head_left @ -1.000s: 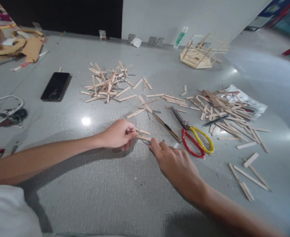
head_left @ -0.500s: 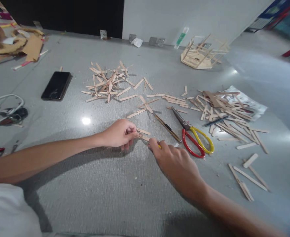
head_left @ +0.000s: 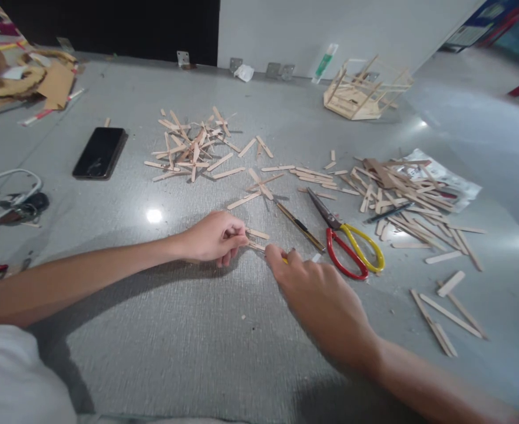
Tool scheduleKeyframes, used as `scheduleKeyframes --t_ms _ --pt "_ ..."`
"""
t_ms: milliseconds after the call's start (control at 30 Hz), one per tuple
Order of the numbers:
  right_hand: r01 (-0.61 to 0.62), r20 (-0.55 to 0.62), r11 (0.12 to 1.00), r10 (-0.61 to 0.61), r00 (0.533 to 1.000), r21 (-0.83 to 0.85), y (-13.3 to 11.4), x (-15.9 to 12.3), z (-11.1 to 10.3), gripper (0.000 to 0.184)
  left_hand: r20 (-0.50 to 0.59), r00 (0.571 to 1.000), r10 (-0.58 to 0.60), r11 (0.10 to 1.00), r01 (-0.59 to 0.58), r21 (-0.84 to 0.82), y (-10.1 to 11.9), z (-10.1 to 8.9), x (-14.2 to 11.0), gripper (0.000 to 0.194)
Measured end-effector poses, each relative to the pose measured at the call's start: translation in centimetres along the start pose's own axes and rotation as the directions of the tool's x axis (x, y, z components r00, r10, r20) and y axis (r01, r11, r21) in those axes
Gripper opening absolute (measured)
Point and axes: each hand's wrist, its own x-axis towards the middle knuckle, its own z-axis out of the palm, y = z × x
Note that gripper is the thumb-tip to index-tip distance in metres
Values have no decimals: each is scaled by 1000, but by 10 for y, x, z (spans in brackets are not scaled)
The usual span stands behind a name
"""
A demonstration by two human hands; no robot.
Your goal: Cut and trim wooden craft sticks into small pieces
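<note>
A black panel point(head_left: 118, 29) and a white panel point(head_left: 281, 32) bound the far edge of the counter point(head_left: 188, 359), while a broad stretch of surface spreads between hands and near edge. Scissors point(head_left: 337, 225) and a utility knife point(head_left: 301, 227) hem in the right hand point(head_left: 316, 288) on its far side. That hand, back upward, is wrapped around a mostly hidden yellow tool point(head_left: 285, 260); the left hand point(head_left: 217, 237), just apart, pinches a craft stick point(head_left: 258, 247) mid-counter.

Grey table point(head_left: 175, 353), scattered wooden sticks point(head_left: 228, 173), 1 dark phone point(head_left: 99, 153), 1 pair of scissors point(head_left: 333, 222), 1 wooden frame point(head_left: 351, 108)
</note>
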Motion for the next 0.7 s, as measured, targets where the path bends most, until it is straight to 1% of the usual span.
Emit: scheduleKeyframes --t_ms 167,333,500,567,600,667,700 --pt "-5 -14 1000 5 1000 -10 -1 -3 2 31 8 1000 -8 1000 8 -6 1 0 0 29" --pt "2 41 999 -4 999 49 2 -4 0 30 6 1000 17 1000 -17 4 -2 -1 0 31" --pt "-15 5 995 15 1000 94 4 -3 7 28 -2 1000 8 1000 -8 10 1 -1 -2 32" --pt "-11 -12 987 13 1000 163 6 -1 13 24 -25 1000 -6 1000 6 13 2 1 -3 32" --pt "-16 -18 975 20 1000 223 8 -1 16 21 -39 999 -14 1000 15 14 2 2 -3 32" --pt "-70 -13 922 82 997 380 11 0 21 16 -65 997 -33 999 34 16 2 4 -4 30" --pt "-102 -9 877 120 993 469 13 -1 23 18 -76 996 -41 999 43 22 2 5 -4 29"
